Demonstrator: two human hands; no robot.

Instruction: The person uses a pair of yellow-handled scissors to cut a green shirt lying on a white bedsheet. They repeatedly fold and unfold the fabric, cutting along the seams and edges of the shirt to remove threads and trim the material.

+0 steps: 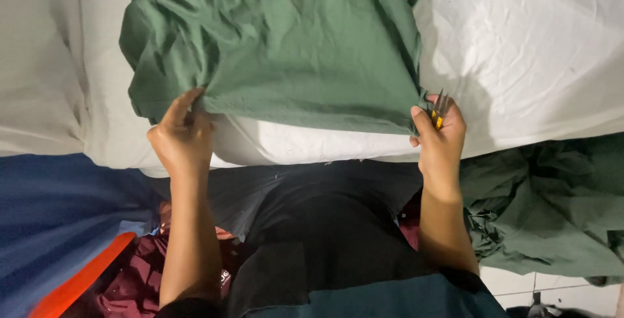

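A crumpled green cloth [279, 38] lies spread over a white sheet [533, 51] in front of me. My left hand [182, 136] pinches the cloth's near hem at its left corner. At the hem's right end, my right hand [439, 132] grips the edge and also holds a small pair of thread snips [439, 108] with a yellow grip, the metal tips pointing up. The hem is stretched between both hands.
More green fabric [546, 207] is heaped at the lower right. A blue cloth with an orange stripe [58, 227] lies at the lower left, beside maroon fabric [136, 279]. Dark cloth [325, 233] covers my lap. White floor tiles [559, 292] show at the bottom right.
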